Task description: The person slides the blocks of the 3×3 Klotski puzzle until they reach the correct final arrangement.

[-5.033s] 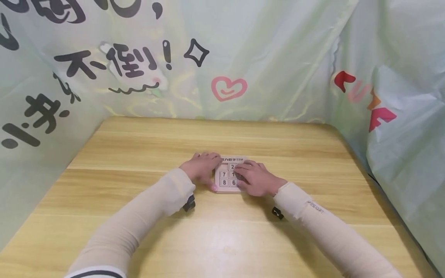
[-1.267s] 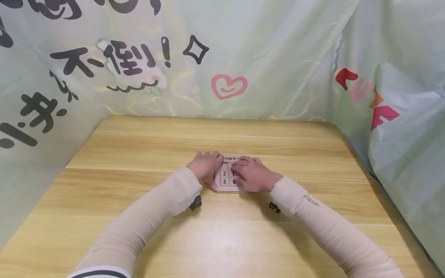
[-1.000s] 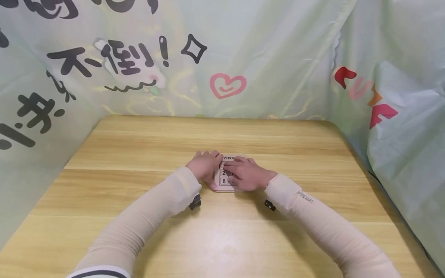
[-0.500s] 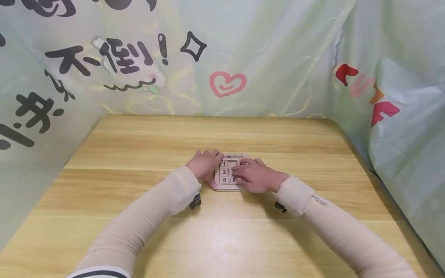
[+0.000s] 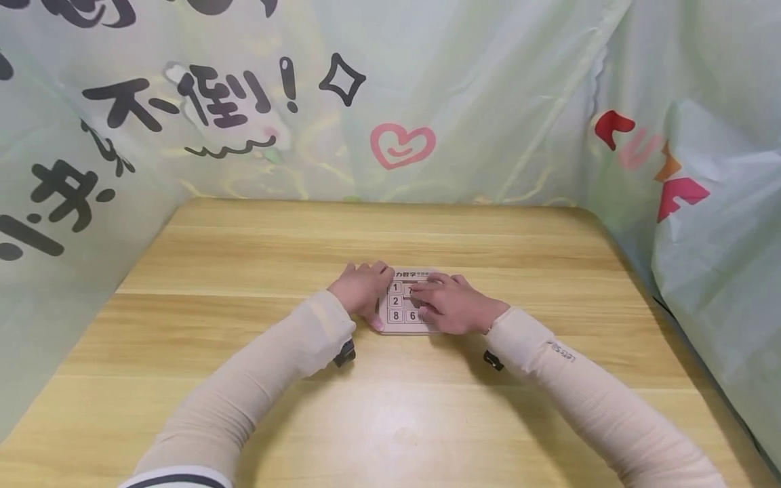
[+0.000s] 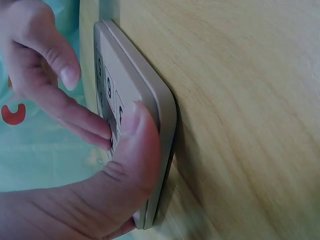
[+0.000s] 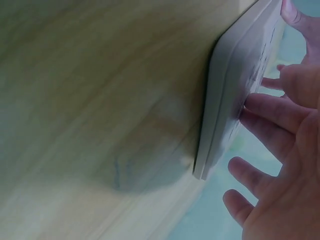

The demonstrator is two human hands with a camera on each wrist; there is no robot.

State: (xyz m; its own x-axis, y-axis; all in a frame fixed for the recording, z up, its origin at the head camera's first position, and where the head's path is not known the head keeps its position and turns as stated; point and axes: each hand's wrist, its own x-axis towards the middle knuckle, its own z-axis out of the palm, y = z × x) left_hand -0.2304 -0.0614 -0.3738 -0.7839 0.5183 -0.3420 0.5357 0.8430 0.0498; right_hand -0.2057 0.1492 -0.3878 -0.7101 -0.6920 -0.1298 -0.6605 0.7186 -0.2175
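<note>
A pale sliding number puzzle (image 5: pixel 407 325) lies flat on the table. Its left column reads 1, 2, 8 from top to bottom, with a 6 tile (image 5: pixel 412 316) beside the 8. My left hand (image 5: pixel 361 291) grips the board's left side, the thumb (image 6: pixel 134 150) on the near corner and the other fingers at the far edge. My right hand (image 5: pixel 457 305) reaches over from the right, its extended fingertips touching a tile in the top middle slot, apparently the 7. That hand hides most of the right column. In the right wrist view two fingers (image 7: pixel 272 112) meet the puzzle's face.
The wooden table (image 5: pixel 390 420) spreads around the board on every side. A printed cloth (image 5: pixel 488 102) hangs behind the table and along both sides. A dark cable (image 5: pixel 671 315) runs by the right edge. A small black device (image 5: pixel 345 354) is strapped at each wrist.
Over five seconds, tile 1 has come to the top left and 2 to the middle left. In the last half second, a tile has slid up into the top middle gap under my right fingers.
</note>
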